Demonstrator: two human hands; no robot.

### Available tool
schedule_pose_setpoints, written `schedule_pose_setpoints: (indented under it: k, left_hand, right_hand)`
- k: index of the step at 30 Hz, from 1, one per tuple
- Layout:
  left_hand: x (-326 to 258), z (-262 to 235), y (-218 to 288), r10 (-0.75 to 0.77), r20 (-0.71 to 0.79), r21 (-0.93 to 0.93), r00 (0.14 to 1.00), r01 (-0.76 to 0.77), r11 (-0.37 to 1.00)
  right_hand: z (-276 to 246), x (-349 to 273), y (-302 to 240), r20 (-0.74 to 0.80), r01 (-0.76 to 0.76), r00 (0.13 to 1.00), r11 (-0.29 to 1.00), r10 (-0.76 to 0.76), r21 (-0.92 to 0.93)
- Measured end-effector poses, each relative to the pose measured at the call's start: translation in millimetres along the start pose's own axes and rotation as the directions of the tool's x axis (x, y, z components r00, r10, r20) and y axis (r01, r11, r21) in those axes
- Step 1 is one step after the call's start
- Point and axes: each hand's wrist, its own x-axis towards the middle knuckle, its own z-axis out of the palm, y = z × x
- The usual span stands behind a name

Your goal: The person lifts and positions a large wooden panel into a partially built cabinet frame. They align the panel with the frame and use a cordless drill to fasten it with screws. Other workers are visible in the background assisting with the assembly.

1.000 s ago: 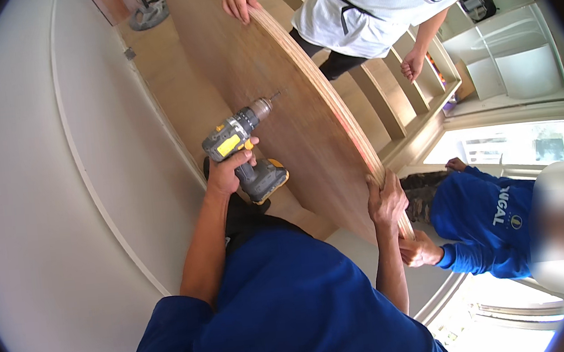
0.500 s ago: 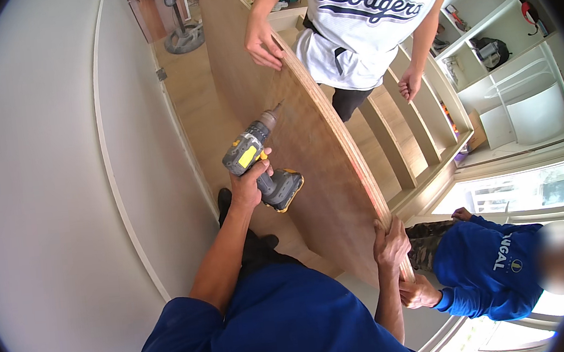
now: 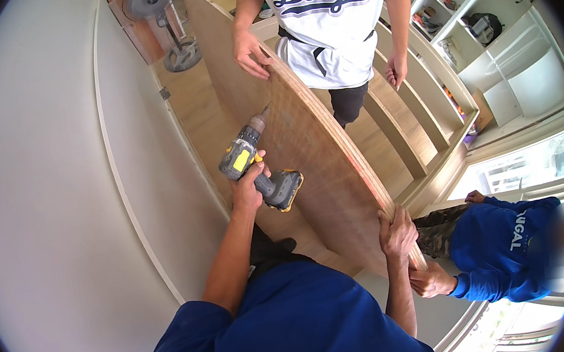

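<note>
My left hand (image 3: 249, 184) is wrapped round the handle of a grey and yellow cordless drill (image 3: 243, 156). Its thin bit points up and away, close to the face of a large plywood board (image 3: 327, 185) that stands on edge; whether the tip touches it I cannot tell. Further right, my right hand (image 3: 397, 231) grips the top edge of that board, fingers over one side. A co-worker in a white jersey has a hand (image 3: 251, 55) on the board's far part. Another person's hand (image 3: 433, 279), from a blue sleeve, holds the near end beside mine.
A white wall panel (image 3: 63, 163) runs along my left. Beyond the board lies a wooden frame with slats (image 3: 397, 134). White shelves (image 3: 463, 16) with tools and a bag stand far right, above a bright window (image 3: 519, 167). A pedestal fan (image 3: 182, 55) stands at the back.
The view has shifted slightly. The drill stays in my left hand beside the board, and my right hand keeps its hold on the edge. The co-worker in white stands more upright.
</note>
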Motion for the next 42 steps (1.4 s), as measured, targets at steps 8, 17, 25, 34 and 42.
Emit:
schedule_pose_setpoints:
  k: [8,17,25,34,42]
  left_hand:
    - [-5.6,1.4,6.8,0.005,0.011,0.082,1.000,-0.006,0.997]
    - [-10.8,7.6,11.2,0.001,0.013,0.086,1.000,-0.003,0.996]
    - [-11.8,11.3,13.4,0.008,0.031,0.087,0.999,-0.010,0.996]
    - [-14.1,6.3,14.7,0.010,0.061,0.138,0.998,-0.018,0.990]
    - [-13.8,0.7,14.2,-0.008,0.071,0.141,0.997,-0.002,0.990]
  right_hand:
    - [0.2,-0.5,3.8,0.019,-0.046,0.999,0.999,0.046,-0.016]
    - [-2.2,0.2,7.5,-0.062,0.000,0.998,1.000,0.001,0.028]
    - [-4.4,2.3,12.4,-0.009,-0.029,1.000,1.000,0.029,0.006]
    - [-7.8,3.5,13.3,-0.043,0.002,0.999,1.000,-0.002,0.021]
    - [-8.0,7.1,8.5,-0.031,-0.012,0.999,1.000,0.013,0.028]
